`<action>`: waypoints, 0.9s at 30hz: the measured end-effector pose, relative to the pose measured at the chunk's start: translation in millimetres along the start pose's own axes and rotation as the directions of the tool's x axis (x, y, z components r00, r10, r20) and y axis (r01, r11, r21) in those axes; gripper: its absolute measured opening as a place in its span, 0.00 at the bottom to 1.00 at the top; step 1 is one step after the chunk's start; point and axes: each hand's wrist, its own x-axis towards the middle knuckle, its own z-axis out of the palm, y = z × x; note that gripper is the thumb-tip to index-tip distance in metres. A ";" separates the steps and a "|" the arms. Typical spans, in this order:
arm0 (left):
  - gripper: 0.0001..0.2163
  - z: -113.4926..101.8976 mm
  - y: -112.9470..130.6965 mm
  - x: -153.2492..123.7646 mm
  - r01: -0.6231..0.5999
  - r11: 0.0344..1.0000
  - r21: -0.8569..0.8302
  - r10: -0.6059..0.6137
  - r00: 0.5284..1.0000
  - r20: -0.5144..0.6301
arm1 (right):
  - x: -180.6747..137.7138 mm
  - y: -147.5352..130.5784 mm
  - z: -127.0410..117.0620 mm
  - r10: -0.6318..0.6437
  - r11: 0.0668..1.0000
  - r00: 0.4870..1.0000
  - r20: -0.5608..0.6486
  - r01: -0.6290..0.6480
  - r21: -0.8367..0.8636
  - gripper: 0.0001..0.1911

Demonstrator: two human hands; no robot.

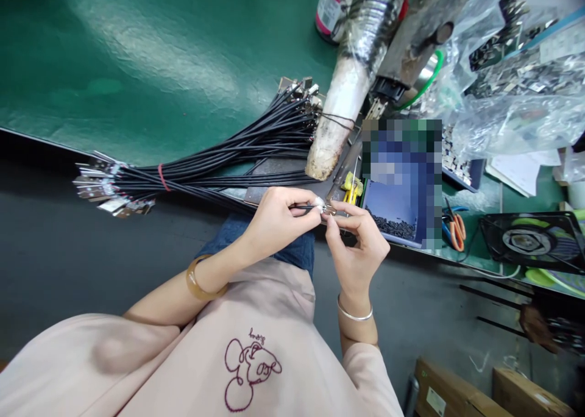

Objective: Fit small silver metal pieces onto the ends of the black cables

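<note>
My left hand [280,219] pinches the end of a thin black cable [305,207] just above my lap, at the bench's front edge. My right hand [354,237] meets it from the right, fingers pinched on a small metal connector [328,209] at the cable's tip. The two hands touch at the fingertips. A bundle of black cables [214,161] with metal connectors at both ends lies on the green bench [137,57], tied with a red band [161,177], left of my hands.
A wrapped nozzle-like fixture [340,109] slants down over the bench just behind my hands. A blue tray [395,213] of small dark parts sits to the right, then orange-handled scissors [454,229], a small fan [530,240] and plastic bags of metal parts [512,81]. Cardboard boxes [461,392] stand on the floor.
</note>
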 end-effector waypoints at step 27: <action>0.07 -7.9 2.5 -4.3 -0.029 0.998 -0.063 0.038 0.989 0.141 | -4.9 -8.3 -9.9 -0.101 0.992 0.994 0.036 0.104 -0.068 0.08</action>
